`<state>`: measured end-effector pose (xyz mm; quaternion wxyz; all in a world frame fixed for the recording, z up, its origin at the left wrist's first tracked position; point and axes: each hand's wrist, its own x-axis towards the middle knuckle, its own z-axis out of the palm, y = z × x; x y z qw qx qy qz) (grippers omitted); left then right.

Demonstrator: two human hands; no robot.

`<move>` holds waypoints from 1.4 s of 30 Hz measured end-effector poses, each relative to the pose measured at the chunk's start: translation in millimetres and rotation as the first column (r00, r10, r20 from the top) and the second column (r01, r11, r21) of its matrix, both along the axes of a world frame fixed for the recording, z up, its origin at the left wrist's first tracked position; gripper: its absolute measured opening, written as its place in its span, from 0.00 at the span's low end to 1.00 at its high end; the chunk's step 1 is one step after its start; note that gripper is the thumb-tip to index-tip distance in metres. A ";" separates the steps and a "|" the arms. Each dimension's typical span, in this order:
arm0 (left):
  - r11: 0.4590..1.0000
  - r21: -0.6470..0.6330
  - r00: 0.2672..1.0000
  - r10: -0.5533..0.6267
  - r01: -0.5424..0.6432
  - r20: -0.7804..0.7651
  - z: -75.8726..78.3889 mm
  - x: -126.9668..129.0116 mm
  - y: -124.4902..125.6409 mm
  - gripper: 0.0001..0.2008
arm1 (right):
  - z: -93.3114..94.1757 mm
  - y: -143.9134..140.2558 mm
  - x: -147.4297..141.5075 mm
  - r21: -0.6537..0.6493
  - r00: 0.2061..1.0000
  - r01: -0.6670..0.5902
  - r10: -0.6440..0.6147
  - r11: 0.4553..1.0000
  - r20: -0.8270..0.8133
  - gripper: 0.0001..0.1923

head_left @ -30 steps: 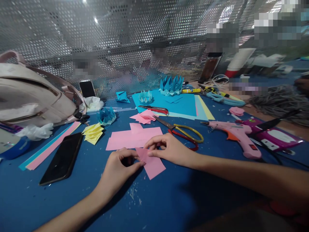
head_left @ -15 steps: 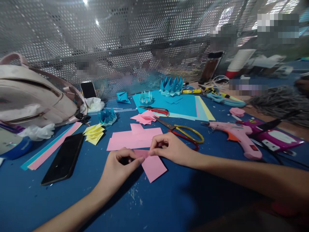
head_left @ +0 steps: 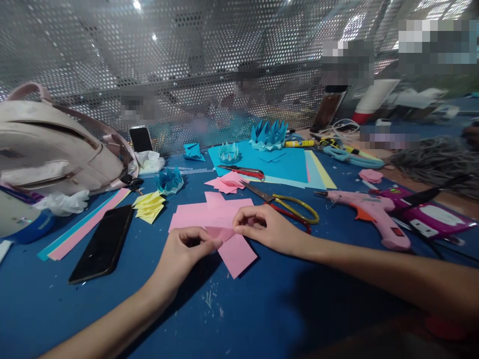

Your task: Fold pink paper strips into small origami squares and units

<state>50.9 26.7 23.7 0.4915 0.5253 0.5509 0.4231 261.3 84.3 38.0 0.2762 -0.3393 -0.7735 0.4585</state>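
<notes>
Left hand (head_left: 182,254) grip: narrow, thumb and forefinger pinching one end of a raised pink paper (head_left: 220,233). Right hand (head_left: 272,231) grip: likewise narrow, pinching the opposite end. This paper is to the near left of the scissors (head_left: 270,198), over a pink square (head_left: 239,257); whether the two join cannot be determined. Left of the scissors: pink sheets (head_left: 194,213); farther left, yellow slips (head_left: 149,204). Right of the scissors, on the bench (head_left: 254,319): a glue gun (head_left: 377,203).

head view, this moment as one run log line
left hand: pinching pink paper | right hand: holding same paper | scissors: beyond right hand
</notes>
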 end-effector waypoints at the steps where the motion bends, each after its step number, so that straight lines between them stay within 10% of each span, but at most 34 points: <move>1: 1.000 0.000 1.000 0.004 -0.004 0.011 0.9 0.1 0.0 0.14 | -0.2 0.3 0.4 0.016 1.000 0.002 -0.002 1.000 0.007 0.07; 26: 0.997 0.010 0.992 -0.075 0.076 -0.103 -4.2 12.1 -5.5 0.12 | -7.4 -10.6 -11.1 -0.058 0.995 0.008 -0.014 0.998 -0.104 0.05; 42: 0.974 0.075 0.883 -0.160 0.214 -0.441 4.3 14.0 -8.1 0.07 | -1.6 -19.2 -17.5 0.027 0.993 -0.032 0.034 0.999 -0.109 0.08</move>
